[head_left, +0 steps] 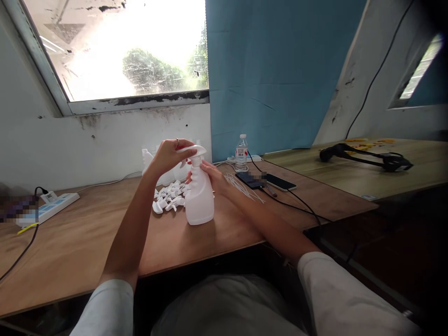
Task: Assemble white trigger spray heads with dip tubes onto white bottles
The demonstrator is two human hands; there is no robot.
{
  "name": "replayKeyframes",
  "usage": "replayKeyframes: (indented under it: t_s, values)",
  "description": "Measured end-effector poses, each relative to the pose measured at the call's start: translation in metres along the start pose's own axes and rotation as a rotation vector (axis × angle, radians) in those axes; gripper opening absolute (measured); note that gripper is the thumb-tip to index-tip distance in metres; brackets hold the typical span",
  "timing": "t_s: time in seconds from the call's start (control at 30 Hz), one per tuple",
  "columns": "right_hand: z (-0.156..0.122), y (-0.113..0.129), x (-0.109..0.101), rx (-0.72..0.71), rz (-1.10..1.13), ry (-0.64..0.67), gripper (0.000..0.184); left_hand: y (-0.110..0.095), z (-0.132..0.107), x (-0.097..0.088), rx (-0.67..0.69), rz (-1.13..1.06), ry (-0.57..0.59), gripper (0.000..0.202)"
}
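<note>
A translucent white spray bottle [200, 203] stands upright on the brown table, a white trigger spray head [199, 150] at its neck. With fingers closed round the spray head, my left hand [172, 154] grips it from the left and above. My right hand [213, 178] is wrapped about the bottle's neck from the right; some of its fingers are hidden behind the bottle. Left of the bottle lies a pile of small white plastic parts [170, 196]. More translucent bottles [146, 158] stand behind my left hand, partly covered by it.
Thin white strips [243, 186], a dark phone [280, 182] and cables lie to the right. A clear water bottle [241, 156] stands near the blue curtain [273, 70]. At the left is a power strip [52, 207]. A black headset-like frame [366, 156] rests on the right table.
</note>
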State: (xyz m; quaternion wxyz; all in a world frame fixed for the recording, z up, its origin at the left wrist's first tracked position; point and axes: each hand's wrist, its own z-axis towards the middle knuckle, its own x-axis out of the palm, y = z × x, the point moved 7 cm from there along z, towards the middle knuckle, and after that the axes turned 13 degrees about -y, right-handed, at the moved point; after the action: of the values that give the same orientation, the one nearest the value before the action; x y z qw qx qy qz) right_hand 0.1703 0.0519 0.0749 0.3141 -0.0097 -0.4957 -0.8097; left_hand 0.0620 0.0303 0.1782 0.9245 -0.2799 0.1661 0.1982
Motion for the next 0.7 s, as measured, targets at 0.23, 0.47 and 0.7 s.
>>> replayKeyframes:
  t_s: [0.23,0.47,0.7]
  values:
    - [-0.004,-0.013,0.003,0.03,-0.005,-0.032,0.041,-0.001,-0.002,-0.003,0.082,-0.079,-0.089,0.031]
    - [-0.009,0.002,-0.009,-0.203,-0.248,-0.243,0.036,-0.005,-0.002,0.001,0.089,-0.091,-0.138,0.024]
    - [-0.012,0.007,-0.005,-0.209,-0.317,-0.268,0.039,-0.007,-0.006,-0.004,0.028,-0.139,-0.059,0.03]
